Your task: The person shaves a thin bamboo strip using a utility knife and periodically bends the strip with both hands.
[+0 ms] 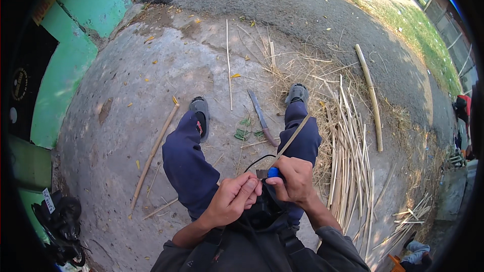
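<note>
A thin, flat bamboo strip (292,138), pale tan and smooth, is held at its lower end between the two hands, just above the lap. From the grip it runs up and to the right, across the right knee, and its upper end stops near the right sandal (297,92). A small tool with a blue handle (273,172) and a short grey blade (261,174) is pressed to the strip's lower end.

The right hand (295,181) is closed around the blue handle, with the strip passing beside the thumb. The left hand (233,199) is curled shut, its fingertips pinched at the blade and the strip end; what exactly lies under them cannot be told. A thin black cord (254,161) loops out just above the grip.

Beyond the grip, dark blue trouser legs (189,166) stretch forward to grey sandals. Between the feet, a long knife (262,118) with a dull blade and a reddish handle lies on rough, cracked concrete ground (131,85), beside a few green leaves (244,131). To the left of the grip, a round bamboo stick (154,153) lies slanted. To the right, a heap of split strips (348,156) and dry, stringy shavings is spread out, with a thick bamboo pole (370,95) past it. Farther out, asphalt road (282,5) and a green wall (75,50) are seen.
</note>
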Tool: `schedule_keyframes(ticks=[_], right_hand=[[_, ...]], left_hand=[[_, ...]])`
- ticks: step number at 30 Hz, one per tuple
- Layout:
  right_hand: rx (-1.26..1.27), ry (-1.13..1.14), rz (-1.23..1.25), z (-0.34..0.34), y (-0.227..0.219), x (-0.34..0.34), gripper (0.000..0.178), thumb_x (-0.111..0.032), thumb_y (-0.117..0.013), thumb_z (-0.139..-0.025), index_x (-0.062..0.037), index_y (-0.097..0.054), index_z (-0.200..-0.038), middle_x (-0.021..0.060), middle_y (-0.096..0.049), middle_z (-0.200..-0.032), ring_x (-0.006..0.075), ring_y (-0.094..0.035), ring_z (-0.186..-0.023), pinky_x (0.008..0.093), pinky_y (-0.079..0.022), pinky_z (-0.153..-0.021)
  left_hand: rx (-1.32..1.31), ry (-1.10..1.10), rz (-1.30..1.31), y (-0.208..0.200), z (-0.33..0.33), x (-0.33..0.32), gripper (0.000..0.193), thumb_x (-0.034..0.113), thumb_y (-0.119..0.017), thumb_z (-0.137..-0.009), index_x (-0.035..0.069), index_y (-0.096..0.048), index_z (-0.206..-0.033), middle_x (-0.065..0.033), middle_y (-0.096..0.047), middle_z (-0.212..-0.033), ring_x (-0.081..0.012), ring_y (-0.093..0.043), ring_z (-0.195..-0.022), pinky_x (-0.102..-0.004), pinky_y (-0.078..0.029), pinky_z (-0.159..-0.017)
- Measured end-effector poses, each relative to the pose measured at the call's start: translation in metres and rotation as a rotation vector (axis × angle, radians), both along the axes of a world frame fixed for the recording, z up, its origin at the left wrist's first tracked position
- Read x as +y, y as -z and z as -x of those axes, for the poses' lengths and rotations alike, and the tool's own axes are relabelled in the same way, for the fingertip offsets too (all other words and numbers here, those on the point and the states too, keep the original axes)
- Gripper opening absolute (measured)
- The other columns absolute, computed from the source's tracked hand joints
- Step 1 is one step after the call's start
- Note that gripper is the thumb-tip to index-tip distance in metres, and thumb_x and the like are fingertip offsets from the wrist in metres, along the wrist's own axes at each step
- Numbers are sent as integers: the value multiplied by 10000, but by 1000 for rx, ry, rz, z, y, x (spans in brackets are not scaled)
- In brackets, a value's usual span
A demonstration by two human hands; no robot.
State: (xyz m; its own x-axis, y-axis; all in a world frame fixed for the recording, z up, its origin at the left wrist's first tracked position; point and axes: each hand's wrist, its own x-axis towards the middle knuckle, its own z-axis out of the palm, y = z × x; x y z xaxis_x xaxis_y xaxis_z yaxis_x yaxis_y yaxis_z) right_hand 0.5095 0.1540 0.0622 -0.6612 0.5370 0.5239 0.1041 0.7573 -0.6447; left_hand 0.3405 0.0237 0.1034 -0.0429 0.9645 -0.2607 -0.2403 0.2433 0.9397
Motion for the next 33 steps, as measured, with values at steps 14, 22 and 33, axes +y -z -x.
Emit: schedule_keyframes(ticks=[14,22,33], right_hand=[[147,471,81,-11,-13,48,362,-318,-565,-1086,-14,-580,-891,96,-468,-661,255,-486,-541,351,-371,-538],[398,239,550,-22,-14,47,610,-592,-594,-1017,16,-611,-1051,-52,-422,-709,52,-358,-618,246,-275,-565],[423,90,728,1,-16,12,116,-81,-741,-996,-10,-651,-1015,-40,-520,-689,28,-429,-586,226,-291,-544]], left_hand=[[-245,164,66,-2,8,-14,291,194,-414,-1168,38,-502,-939,55,-354,-678,-35,-288,-570,-233,-255,-506],[-52,11,11,4,4,-5,265,172,-463,-1152,2,-580,-987,30,-468,-688,-32,-387,-608,-227,-359,-548],[-84,61,25,2,2,-1,268,172,-464,-1152,7,-571,-971,42,-447,-675,-34,-375,-607,-227,-356,-549]])
